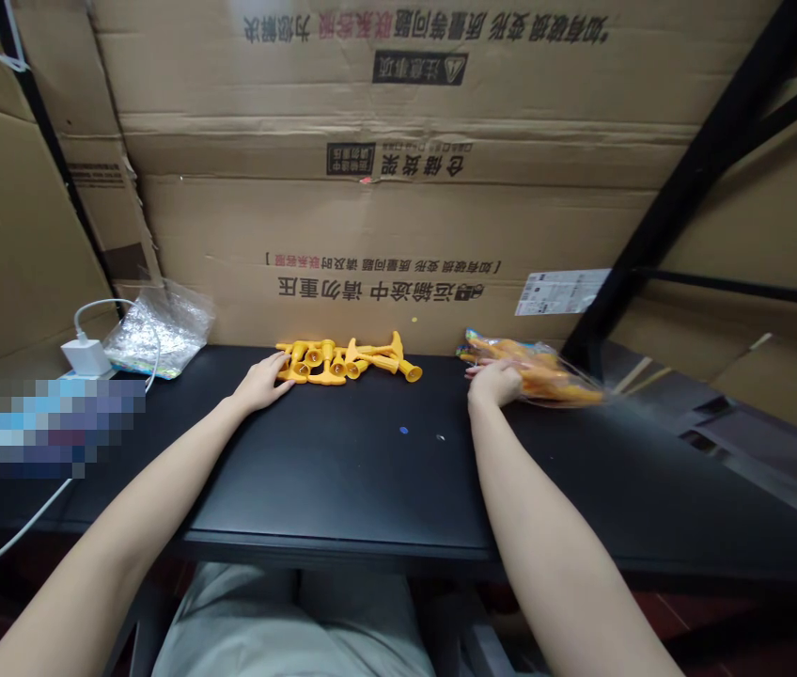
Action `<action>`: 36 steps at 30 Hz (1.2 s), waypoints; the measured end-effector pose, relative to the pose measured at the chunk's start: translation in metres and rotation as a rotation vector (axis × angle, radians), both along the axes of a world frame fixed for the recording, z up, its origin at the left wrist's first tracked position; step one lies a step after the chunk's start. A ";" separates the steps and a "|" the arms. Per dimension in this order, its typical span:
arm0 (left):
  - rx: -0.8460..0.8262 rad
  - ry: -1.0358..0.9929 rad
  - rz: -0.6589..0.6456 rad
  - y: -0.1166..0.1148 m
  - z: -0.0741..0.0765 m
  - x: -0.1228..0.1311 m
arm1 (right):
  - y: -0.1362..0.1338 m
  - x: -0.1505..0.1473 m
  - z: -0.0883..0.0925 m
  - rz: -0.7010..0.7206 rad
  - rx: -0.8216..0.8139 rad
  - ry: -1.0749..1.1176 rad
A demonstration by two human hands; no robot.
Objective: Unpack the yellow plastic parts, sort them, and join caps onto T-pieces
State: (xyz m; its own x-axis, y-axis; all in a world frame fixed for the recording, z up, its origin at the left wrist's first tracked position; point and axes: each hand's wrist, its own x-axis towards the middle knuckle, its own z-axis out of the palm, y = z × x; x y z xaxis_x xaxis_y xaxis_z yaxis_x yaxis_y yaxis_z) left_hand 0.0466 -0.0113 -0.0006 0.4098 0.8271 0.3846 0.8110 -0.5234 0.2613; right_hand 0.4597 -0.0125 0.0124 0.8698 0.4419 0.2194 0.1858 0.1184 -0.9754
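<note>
Right hand's grip (495,384) closed on a clear plastic bag (538,352) of yellow-orange plastic pieces (548,382); left hand's grip (262,384) at a loose row

The right hand's fingers bend over the left end of the bag, which lies toward the back right of the smooth black desk (342,489) and looks blurred. The left hand is palm down, its fingertips touching the left end of a row of bright yellow T-shaped pieces with flared, cup-like ends (351,354), near the brown printed cardboard panel (384,221) at the back. Whether those fingers pinch a piece or merely rest on it, I cannot tell.

The bag seems the likelier source of trouble. Only one end looks held, so the weight inside could drag the thin film from the fingers; if its mouth is open (no seal can be made out), a tilt could spill the contents. Its far end lies near the slanted black metal post (654,235), where slack film might snag. In the row, pieces touch and overlap, so a careless nudge from the left fingertips could shift several together, and the round ends might roll.
</note>
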 end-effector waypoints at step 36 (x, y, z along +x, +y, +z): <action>-0.857 -1.530 -0.154 -0.035 0.039 0.051 | -0.045 -0.166 0.051 0.977 0.267 0.115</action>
State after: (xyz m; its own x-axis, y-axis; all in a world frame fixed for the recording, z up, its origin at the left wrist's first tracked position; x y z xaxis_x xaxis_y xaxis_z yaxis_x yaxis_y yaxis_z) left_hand 0.0979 -0.0465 0.0386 0.2166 0.9761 -0.0193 -0.4421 0.1156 0.8895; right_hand 0.2937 -0.0570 0.0633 0.1764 0.9191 0.3522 -0.2023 0.3840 -0.9009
